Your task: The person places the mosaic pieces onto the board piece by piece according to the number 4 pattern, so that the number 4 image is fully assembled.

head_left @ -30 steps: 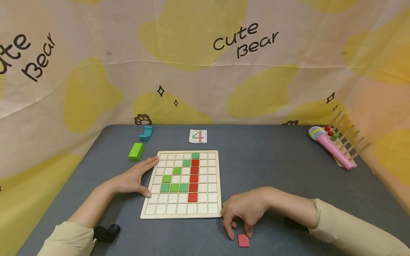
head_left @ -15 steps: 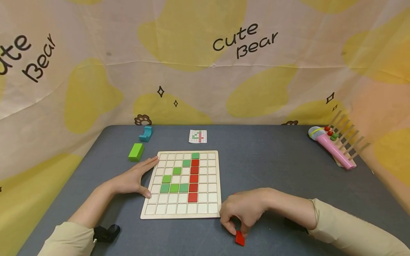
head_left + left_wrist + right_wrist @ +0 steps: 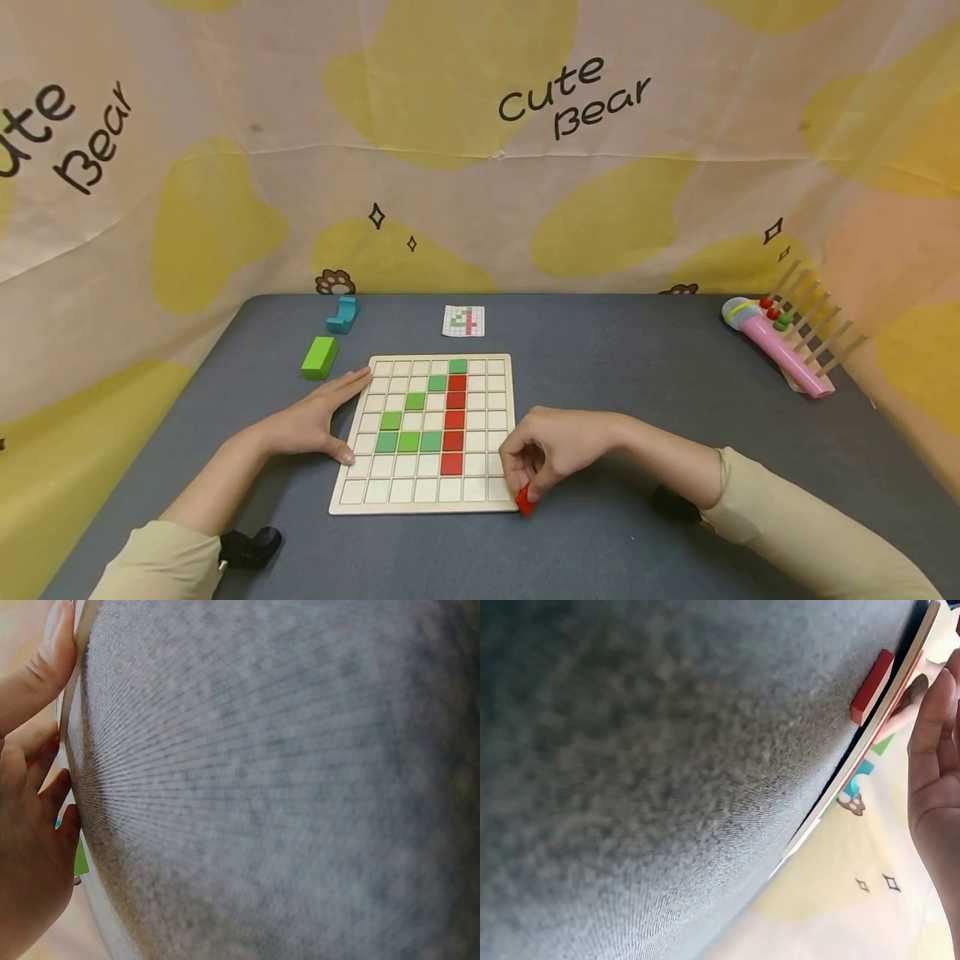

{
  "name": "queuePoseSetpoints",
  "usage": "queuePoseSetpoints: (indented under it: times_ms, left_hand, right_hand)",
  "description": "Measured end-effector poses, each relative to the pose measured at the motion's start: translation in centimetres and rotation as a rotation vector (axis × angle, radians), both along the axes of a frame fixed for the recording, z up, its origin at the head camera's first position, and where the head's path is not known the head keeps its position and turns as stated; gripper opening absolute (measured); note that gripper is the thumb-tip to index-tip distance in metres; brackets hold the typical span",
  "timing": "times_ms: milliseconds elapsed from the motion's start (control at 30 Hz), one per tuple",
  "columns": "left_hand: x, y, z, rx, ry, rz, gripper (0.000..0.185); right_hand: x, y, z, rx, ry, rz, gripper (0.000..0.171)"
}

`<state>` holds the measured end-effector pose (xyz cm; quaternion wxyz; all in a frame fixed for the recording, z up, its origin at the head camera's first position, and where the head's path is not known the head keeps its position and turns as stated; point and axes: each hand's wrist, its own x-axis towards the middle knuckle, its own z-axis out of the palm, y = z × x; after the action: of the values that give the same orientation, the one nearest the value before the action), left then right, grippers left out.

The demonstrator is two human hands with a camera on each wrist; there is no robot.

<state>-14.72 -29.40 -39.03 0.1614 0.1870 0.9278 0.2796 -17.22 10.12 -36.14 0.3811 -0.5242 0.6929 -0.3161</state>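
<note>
Pinching a red tile — right hand at board corner.

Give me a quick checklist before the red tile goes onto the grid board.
1. Right hand pinches the red tile: ok; it is held at the fingertips, tilted on edge.
2. Left hand steadies the grid board: ok; it lies flat against the board's left edge.
3. Cell below the red column is free: ok; the bottom row shows only blank squares.
4. Tile is over the board: not ok; it sits at the board's lower right corner.
5. Pattern card is readable for checking: cannot tell; too small.
</note>
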Motion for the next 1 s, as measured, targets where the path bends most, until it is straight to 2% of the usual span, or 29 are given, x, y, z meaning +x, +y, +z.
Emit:
queuePoseSetpoints:
  times_ms: [200,433,700,1000]
  left_hand:
    - [0.0,-0.1,-0.1,-0.001,0.002,0.001,0.125]
    - [0.1,-0.1,-0.1,-0.002,0.003,0.001,0.126]
    - [0.0,-0.1,-0.1,-0.006,0.01,-0.002,0.126]
    - [-0.1,0.0,-0.2,-0.003,0.014,-0.006,0.126]
  right_hand:
    - [-0.5,-1.0,-0.1,-0.042,0.001,-0.083,0.013]
    - [-0.3,-2.7,0.1,-0.063,-0.008,-0.148,0.017]
    - [0.1,-4.7,0.2,-0.096,0.034,-0.23,0.018]
    - [0.7,-6.6,-0.1,-0.078,0.092,-0.269,0.02]
